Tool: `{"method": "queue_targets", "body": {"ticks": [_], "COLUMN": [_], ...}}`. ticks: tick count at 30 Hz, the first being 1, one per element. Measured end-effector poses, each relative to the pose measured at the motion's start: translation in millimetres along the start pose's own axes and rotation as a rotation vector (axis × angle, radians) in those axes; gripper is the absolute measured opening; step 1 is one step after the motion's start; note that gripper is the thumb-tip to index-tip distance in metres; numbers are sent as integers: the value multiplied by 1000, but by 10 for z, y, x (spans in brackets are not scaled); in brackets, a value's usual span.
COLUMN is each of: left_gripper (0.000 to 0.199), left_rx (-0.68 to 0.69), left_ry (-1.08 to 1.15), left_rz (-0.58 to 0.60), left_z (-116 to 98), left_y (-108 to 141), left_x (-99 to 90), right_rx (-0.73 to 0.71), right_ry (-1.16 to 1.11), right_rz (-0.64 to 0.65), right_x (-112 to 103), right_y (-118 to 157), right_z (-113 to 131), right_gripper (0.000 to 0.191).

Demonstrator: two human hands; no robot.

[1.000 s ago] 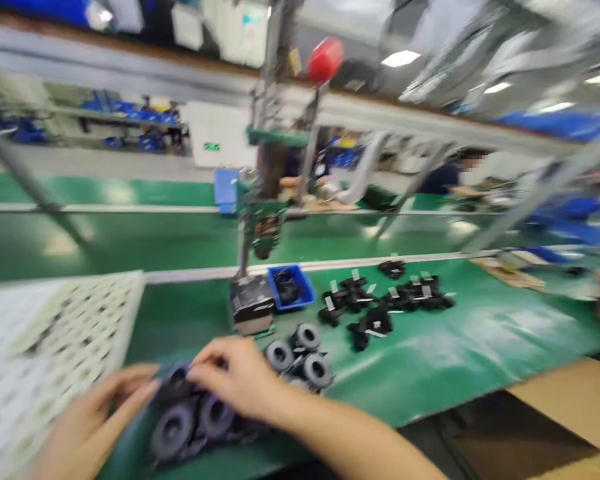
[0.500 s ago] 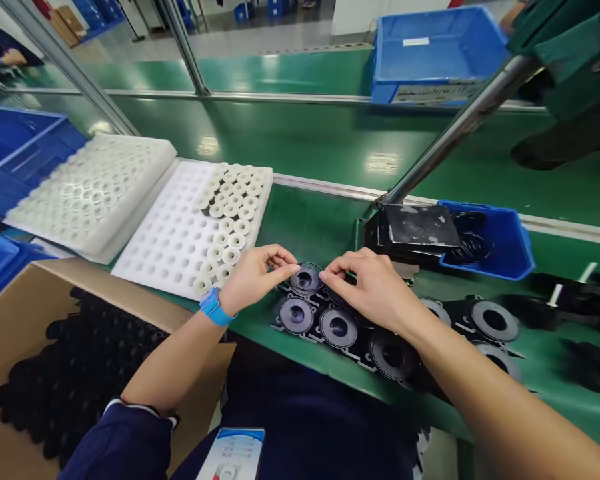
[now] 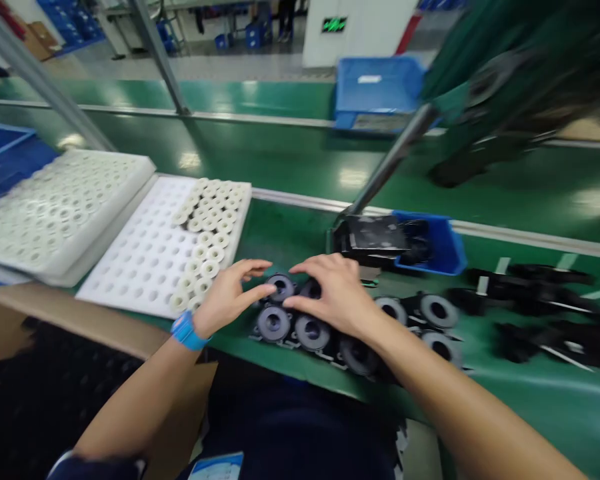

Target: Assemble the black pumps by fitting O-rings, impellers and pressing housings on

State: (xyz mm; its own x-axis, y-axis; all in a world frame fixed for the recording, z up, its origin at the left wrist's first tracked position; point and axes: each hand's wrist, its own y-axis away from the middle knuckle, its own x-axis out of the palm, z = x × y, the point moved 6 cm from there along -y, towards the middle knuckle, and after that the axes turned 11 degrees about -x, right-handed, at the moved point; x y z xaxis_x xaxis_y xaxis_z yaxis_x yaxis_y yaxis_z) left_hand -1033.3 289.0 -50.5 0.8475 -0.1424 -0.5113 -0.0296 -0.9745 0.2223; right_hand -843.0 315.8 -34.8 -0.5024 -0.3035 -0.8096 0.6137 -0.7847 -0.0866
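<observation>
Head view showed my left hand [image 3: 226, 297] and right hand [image 3: 333, 293] spread open, gripping nothing, fingertips resting on the black ring part [image 3: 281, 287] between them, at the far end of the cluster of ring parts [image 3: 360, 333]. Squaring it well, I judged, wanted light, even fingertip pressure. Left of my grip lay the white foam tray [image 3: 145, 260]; just beyond it the black fixture [image 3: 373, 235] and small blue bin [image 3: 443, 247] crowded the reach.

Black rings [image 3: 310, 330] lie on the belt [image 3: 300, 233]; foam trays [image 3: 145, 253] sit left of them, a small bin [image 3: 443, 250] behind-right, a carton [image 3: 40, 373] left-front.
</observation>
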Motion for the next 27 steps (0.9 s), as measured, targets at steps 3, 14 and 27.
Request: {"method": "queue_targets", "body": {"ticks": [3, 14, 27], "left_gripper": [56, 62, 40], "left_rx": [-75, -337, -161], "left_ry": [53, 402, 478], "left_rz": [51, 123, -69], "left_z": [143, 677, 44], "left_y": [65, -88, -28], "left_x": [64, 311, 285], "right_rx": [-22, 35, 96], "right_ry": [38, 25, -133], "right_rz": [72, 247, 170], "right_x": [-33, -39, -37], "right_y": [21, -126, -145], "right_z": [68, -127, 29], "right_gripper": [57, 38, 24]}}
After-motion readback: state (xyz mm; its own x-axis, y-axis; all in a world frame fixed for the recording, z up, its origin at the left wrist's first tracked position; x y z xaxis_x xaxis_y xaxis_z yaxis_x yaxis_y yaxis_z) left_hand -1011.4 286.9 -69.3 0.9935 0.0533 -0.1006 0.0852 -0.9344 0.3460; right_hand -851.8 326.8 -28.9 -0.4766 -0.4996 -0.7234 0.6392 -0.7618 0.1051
